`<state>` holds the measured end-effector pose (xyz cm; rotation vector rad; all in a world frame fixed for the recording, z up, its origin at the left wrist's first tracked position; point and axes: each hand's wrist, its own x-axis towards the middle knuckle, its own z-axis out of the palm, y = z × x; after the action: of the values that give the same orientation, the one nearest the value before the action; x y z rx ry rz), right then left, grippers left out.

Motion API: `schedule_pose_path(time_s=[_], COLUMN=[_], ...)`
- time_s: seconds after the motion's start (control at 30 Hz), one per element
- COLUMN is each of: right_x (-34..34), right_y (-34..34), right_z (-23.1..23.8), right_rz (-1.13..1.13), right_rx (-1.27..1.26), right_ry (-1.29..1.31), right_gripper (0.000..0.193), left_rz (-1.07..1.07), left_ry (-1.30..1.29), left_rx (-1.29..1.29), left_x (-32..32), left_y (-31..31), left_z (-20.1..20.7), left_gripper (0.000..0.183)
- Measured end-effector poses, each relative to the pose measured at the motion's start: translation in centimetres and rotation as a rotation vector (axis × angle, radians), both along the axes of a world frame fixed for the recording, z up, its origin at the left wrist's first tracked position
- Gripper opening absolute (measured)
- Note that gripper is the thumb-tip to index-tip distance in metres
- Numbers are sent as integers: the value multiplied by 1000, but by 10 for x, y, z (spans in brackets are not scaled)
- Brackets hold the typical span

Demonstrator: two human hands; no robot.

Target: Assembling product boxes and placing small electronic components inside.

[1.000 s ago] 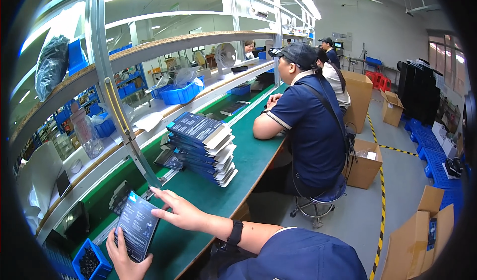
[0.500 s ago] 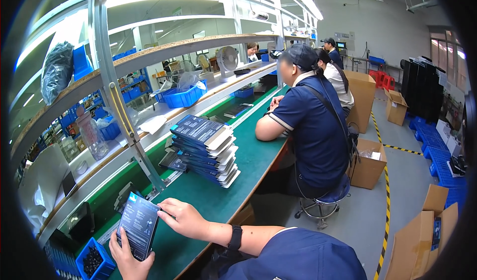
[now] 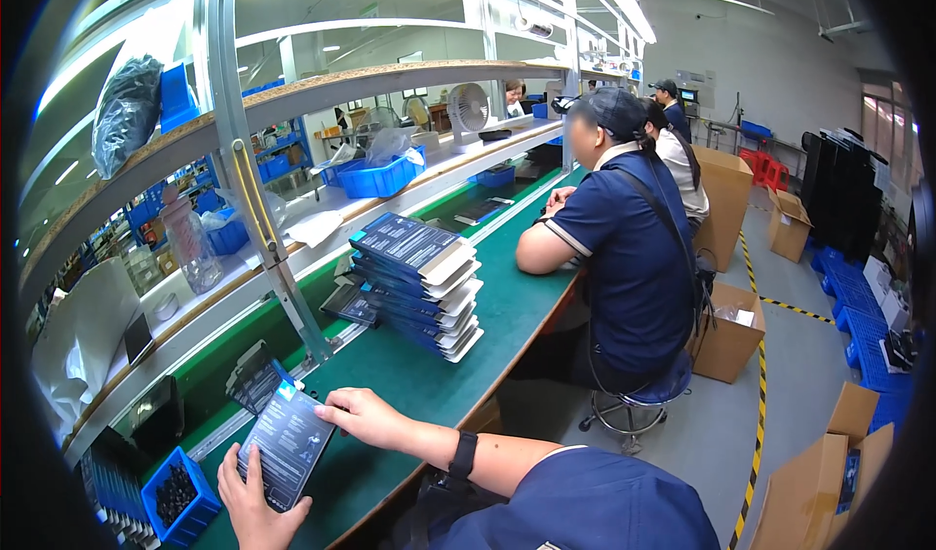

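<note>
Partly cut off by the lower edge, the left hand (image 3: 252, 496) grips the bottom end of a flat dark blue box (image 3: 287, 445), thumb and fingers wrapped around its edge; the palm side is hidden beneath the box; the right hand (image 3: 363, 418) lies with fingers spread loosely on the box's upper right corner, a black wristband (image 3: 463, 454) on the forearm behind it; the box itself is tilted over the near part of the green tabletop (image 3: 429, 379), and whether it rests on the surface cannot be told. Just left of it a small blue bin (image 3: 185, 496) holds dark small parts too blurred to identify; a second dark box (image 3: 255, 374) lies flat just beyond, half hidden by a slanted metal upright (image 3: 263, 228). Farther along the tabletop stands an uneven stack of matching dark blue boxes (image 3: 419, 282). A seated person in a navy shirt (image 3: 634, 257) leans forearms on the tabletop beyond the stack, blocking the view of the far end; more people sit behind. Cardboard cartons (image 3: 731, 331) stand on the floor to the right.
</note>
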<state>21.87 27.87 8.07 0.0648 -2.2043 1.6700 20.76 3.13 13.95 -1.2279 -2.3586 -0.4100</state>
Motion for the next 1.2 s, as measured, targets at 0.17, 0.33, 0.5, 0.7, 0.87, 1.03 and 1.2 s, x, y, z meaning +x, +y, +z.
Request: schedule_pose_path(time_s=[0.17, 0.33, 0.5, 0.7, 0.87, 1.03, 1.2], right_x=[-40, -50, -55, -50, -41, -40, -39], right_y=[18, 110, 143, 146, 137, 143, 141], right_z=[-1, -42, -53, -61, -44, -46, -48], right_rz=[302, 322, 520, 450, 416, 433, 402], right_rx=[-209, -220, -852, -664, -558, -501, -433], right_ry=[-136, -486, -472, -378, -449, -441, -420], right_gripper=[49, 44, 37, 31, 35, 35, 34], left_rz=[166, 285, 402, 398, -30, -133, 38], left_ry=[-41, 87, -55, -1112, -935, 669, 605], left_rx=[122, 258, 645, 1621, 1971, 1943, 2023], left_x=[0, 16, 23, 63, 112, 179, 188], left_y=[-28, -43, -100, -121, -160, -200, -222], left_z=[-6, 11, -25, -60, -14, 30, -10], left_gripper=[97, 92, 81, 55, 47, 73, 97])
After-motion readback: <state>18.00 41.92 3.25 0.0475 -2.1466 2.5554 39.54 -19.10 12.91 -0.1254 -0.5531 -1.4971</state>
